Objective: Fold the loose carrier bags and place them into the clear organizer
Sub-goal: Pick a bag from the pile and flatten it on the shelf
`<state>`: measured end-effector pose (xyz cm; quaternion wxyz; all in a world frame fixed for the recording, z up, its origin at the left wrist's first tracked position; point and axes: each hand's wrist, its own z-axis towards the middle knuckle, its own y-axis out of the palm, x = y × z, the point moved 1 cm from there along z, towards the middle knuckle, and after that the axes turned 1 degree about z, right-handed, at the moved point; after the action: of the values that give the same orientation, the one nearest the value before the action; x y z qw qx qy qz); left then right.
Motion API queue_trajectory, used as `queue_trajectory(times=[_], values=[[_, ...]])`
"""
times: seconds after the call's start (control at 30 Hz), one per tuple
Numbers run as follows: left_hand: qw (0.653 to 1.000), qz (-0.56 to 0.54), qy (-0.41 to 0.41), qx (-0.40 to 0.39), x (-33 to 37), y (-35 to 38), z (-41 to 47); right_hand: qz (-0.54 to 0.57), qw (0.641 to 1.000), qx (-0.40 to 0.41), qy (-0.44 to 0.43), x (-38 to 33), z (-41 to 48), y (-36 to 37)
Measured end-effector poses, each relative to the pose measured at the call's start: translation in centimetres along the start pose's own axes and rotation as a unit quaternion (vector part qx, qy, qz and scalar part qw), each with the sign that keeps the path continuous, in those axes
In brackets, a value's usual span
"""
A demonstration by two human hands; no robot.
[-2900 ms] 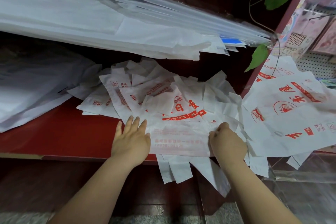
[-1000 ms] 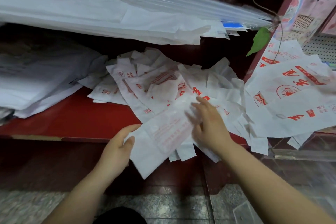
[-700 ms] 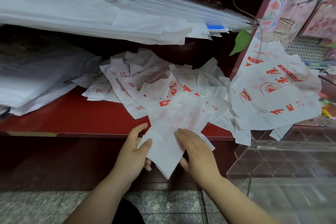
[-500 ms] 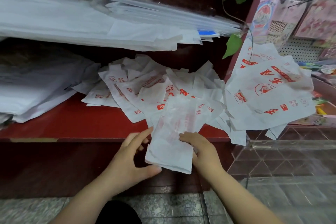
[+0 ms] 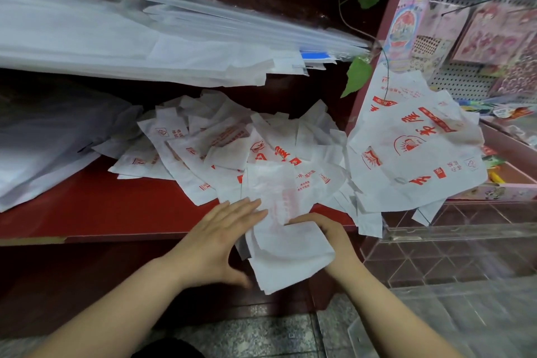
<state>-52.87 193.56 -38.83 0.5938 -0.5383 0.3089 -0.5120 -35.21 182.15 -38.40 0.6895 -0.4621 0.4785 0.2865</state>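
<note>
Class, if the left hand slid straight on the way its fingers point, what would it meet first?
The half-folded carrier bag, pinched by the right hand. The left hand points at it and seems nearly touching, though depth is unclear.

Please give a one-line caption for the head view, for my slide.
Left hand and right hand fold a white carrier bag at the red shelf edge, clear organizer alongside.
</note>
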Motion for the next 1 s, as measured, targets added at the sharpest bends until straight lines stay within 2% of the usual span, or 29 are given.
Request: queue_trajectory(times=[0.07, 0.13, 0.23, 0.33, 0.4, 0.5, 0.63, 0.7, 0.83, 1.0], values=[[0.994, -0.045, -0.006, 0.098, 0.1, 1.0, 0.5, 0.014, 1.000, 0.005, -0.002, -0.2, 0.0, 0.0], [0.974, -0.162, -0.051, 0.152, 0.3, 1.6, 0.9, 0.042, 0.999, 0.006, 0.001, -0.3, 0.1, 0.1], [0.903, -0.348, -0.168, 0.186, 0.8, 1.6, 1.5, 0.049, 0.999, 0.010, 0.006, -0.3, 0.4, 0.2], [0.851, -0.429, -0.232, 0.193, 0.7, 1.3, 2.3, 0.018, 1.000, 0.021, 0.006, -0.7, 1.0, 0.3], [0.841, -0.428, -0.266, 0.199, 0.8, 1.1, 3.1, 0.006, 0.999, 0.030, 0.018, -1.1, 1.6, 0.4], [0.850, -0.359, -0.322, 0.212, 0.7, 1.3, 4.0, -0.024, 0.995, 0.095, 0.036, -1.1, 3.1, 0.5], [0.839, -0.272, -0.401, 0.247, 1.5, 1.1, 4.5, -0.153, 0.975, 0.144, 0.078, -1.0, 4.9, 1.0], [0.839, -0.243, -0.428, 0.233, 1.8, 1.0, 4.7, -0.216, 0.960, 0.146, 0.097, -1.1, 5.4, 1.3], [0.847, -0.220, -0.433, 0.218, 1.2, 1.1, 4.9, -0.295, 0.939, 0.128, 0.126, -1.1, 6.2, 1.7], [0.838, -0.293, -0.402, 0.223, 0.8, 1.6, 4.3, -0.332, 0.926, 0.113, 0.143, -0.9, 6.7, 2.1]])
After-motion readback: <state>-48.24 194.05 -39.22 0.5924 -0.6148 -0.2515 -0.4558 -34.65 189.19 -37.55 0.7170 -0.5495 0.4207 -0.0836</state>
